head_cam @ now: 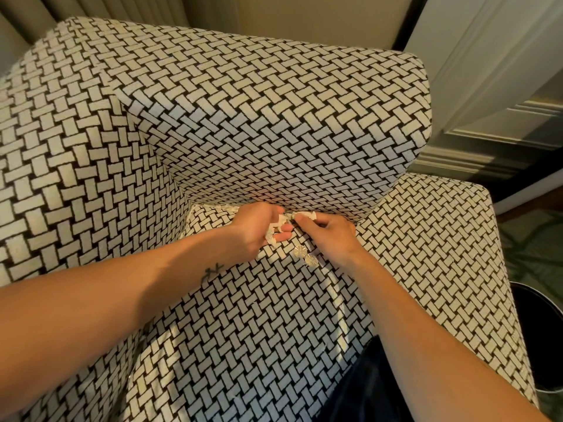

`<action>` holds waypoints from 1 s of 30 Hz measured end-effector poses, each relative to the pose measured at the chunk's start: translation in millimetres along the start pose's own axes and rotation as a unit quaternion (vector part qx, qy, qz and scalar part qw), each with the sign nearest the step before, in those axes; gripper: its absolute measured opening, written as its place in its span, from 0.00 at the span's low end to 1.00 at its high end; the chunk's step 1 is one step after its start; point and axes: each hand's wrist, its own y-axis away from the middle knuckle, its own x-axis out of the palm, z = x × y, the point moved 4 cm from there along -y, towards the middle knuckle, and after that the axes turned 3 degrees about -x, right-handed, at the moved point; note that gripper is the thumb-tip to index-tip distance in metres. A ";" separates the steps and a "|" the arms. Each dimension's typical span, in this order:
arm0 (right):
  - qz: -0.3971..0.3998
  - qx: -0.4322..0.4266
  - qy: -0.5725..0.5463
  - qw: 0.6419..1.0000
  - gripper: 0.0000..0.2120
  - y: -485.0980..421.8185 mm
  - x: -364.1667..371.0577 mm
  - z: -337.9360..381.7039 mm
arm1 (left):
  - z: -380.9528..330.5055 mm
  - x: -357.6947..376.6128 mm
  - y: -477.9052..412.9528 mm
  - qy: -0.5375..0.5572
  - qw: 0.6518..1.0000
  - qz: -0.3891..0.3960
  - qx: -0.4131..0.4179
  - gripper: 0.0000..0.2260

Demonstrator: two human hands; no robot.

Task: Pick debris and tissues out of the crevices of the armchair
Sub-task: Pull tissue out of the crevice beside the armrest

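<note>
Two grips at mid-frame: held crumpled tissue (272, 236) in curled left hand (259, 226); pinched white shred (304, 215) with right hand (330, 236) at armchair's (243, 117) back crevice (332, 212). Saw two round scraps (306, 255) on seat (243, 315) just below.

One view only. Camera worn on head, pointed forward and down. Black-and-white weave-pattern cloth armchair (274, 132) seen from above, close up, filling most of picture.

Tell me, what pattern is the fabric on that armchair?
A basket-weave of cream blocks outlined in black, all over the armchair; the head view shows it best.
</note>
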 end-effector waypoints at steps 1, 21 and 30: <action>-0.005 -0.002 -0.014 1.000 0.18 3.4 -2.7 1.9 | 0.5 0.8 -0.9 -0.003 1.000 0.003 0.001 0.13; 0.012 -0.093 0.161 0.983 0.27 54.6 21.6 48.1 | 1.8 -1.4 38.6 -0.043 0.995 0.091 0.020 0.10; -0.015 -0.041 0.079 0.996 0.29 41.6 15.9 34.3 | -7.0 -34.3 48.3 0.035 0.999 0.001 0.007 0.10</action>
